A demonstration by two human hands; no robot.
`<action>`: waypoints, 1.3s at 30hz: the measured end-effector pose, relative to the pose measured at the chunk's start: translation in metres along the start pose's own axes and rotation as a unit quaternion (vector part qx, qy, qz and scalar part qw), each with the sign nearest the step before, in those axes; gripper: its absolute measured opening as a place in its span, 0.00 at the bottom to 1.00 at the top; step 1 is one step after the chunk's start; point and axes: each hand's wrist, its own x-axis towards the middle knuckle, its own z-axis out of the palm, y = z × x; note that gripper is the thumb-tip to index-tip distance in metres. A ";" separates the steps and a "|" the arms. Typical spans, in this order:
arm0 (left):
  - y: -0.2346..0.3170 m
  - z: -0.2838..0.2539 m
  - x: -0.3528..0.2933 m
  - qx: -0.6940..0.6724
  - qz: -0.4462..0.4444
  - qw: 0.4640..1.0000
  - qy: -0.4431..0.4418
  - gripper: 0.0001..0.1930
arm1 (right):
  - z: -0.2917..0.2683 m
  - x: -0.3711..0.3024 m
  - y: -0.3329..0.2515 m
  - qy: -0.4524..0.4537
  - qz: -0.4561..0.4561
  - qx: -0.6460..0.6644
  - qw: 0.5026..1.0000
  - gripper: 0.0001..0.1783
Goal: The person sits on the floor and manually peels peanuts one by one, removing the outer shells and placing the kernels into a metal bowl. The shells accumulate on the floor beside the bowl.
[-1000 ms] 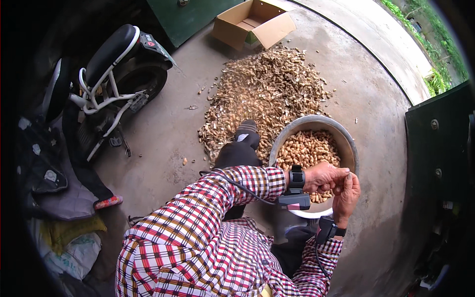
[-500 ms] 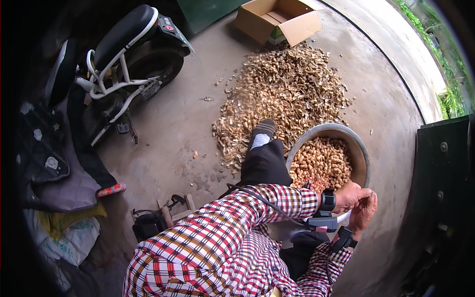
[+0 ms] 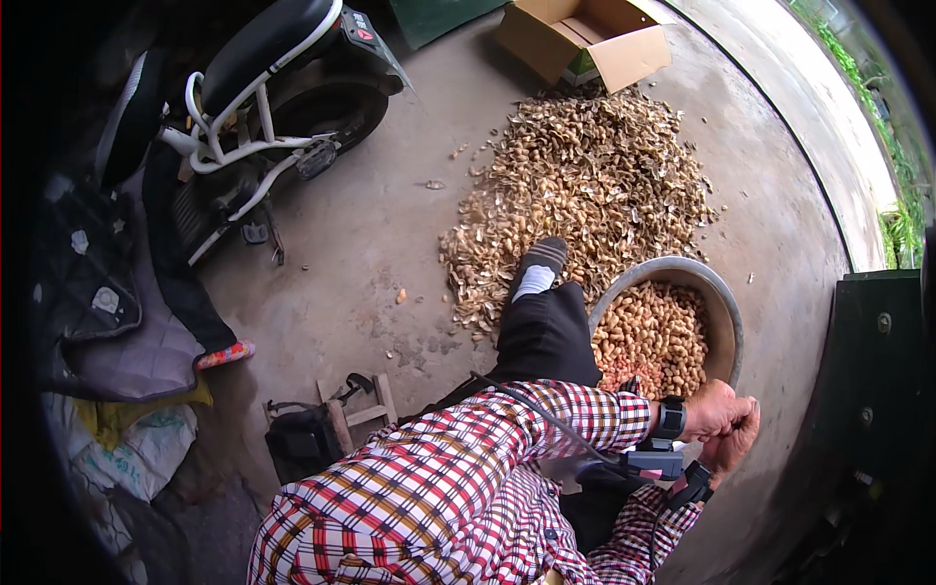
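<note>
My left hand (image 3: 710,409) and my right hand (image 3: 733,447) meet just beyond the near right rim of a metal basin (image 3: 729,327). Their fingers are closed and press together at the tips. Whatever is pinched there is too small or hidden to make out. Inside the basin lie many unshelled peanuts (image 3: 663,327), with reddish shelled kernels (image 3: 632,370) at the near side. Both wrists carry dark strapped devices.
A broad heap of peanut shells (image 3: 585,185) covers the floor around my foot (image 3: 542,258). Behind it stands an open cardboard box (image 3: 624,60). A scooter (image 3: 263,97) is at left, a small wooden stool (image 3: 366,414) beside me, a dark green panel (image 3: 877,361) at right.
The whole view has shifted, so the scene sits farther right and lower. My hands stay together at the basin's edge, with the right hand's fingers more curled in.
</note>
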 end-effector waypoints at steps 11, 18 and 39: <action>0.084 -0.037 -0.032 -0.007 0.050 0.998 -0.041 0.04 | 0.009 0.003 0.009 -0.084 0.088 0.158 0.980 0.09; 0.134 -0.093 -0.061 0.038 0.088 0.994 0.051 0.08 | 0.022 -0.005 -0.005 -0.082 0.052 0.112 0.989 0.10; 0.093 -0.077 -0.057 0.103 -0.054 0.993 -0.035 0.08 | 0.057 -0.016 0.017 -0.141 0.124 -0.027 0.982 0.12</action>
